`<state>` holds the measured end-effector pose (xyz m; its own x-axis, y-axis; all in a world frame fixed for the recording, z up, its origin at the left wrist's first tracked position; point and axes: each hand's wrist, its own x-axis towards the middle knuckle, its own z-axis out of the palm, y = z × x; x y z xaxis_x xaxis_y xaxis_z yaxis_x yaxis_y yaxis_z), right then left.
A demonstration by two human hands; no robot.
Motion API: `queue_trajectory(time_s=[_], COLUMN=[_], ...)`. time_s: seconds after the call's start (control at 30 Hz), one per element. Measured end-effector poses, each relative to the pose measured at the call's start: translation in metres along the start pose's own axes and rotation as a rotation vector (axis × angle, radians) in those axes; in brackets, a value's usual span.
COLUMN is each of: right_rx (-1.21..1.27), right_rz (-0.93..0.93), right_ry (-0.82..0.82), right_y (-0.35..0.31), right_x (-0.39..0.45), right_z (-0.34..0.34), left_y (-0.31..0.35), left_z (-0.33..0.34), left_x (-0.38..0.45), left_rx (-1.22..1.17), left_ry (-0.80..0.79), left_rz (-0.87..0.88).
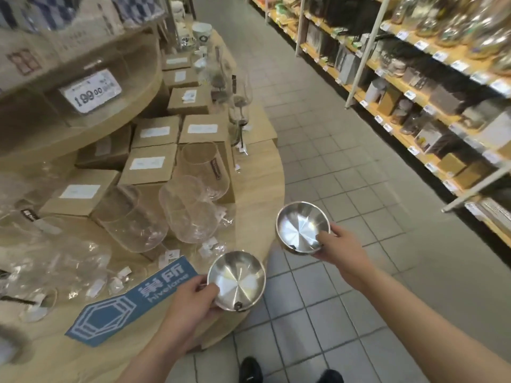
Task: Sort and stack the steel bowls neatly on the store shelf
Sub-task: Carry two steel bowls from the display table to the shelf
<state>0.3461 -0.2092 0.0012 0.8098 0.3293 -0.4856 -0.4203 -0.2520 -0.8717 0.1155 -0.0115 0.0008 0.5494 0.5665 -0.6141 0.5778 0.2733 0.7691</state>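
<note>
Beside the round desk (pixel 254 172), each hand pinches a steel bowl by its rim: left hand (pixel 190 302) holds the near bowl (pixel 236 280), right hand (pixel 341 251) the far bowl (pixel 302 228), apart, likely ready for nesting.

Grey tiled floor (pixel 345 150), wooden shelving (pixel 409 87)
</note>
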Motion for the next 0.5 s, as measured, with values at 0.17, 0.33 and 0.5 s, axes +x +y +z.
queue_trajectory(time_s=[0.17,0.33,0.5], right_rx=[0.06,0.115,0.146], right_rz=[-0.005,-0.034,-0.053], right_ry=[0.151,0.285,0.371], right_y=[-0.002,-0.005,-0.003], right_x=[-0.025,-0.053,-0.066], right_z=[-0.107,-0.229,-0.324], left_y=[0.038,0.081,0.12], left_z=[0.071,0.16,0.247], left_x=[-0.004,-0.007,-0.003], left_rx=[0.047,-0.001,0.012], left_ry=[-0.028,-0.083,-0.199], left_rz=[0.077,0.132,0.183])
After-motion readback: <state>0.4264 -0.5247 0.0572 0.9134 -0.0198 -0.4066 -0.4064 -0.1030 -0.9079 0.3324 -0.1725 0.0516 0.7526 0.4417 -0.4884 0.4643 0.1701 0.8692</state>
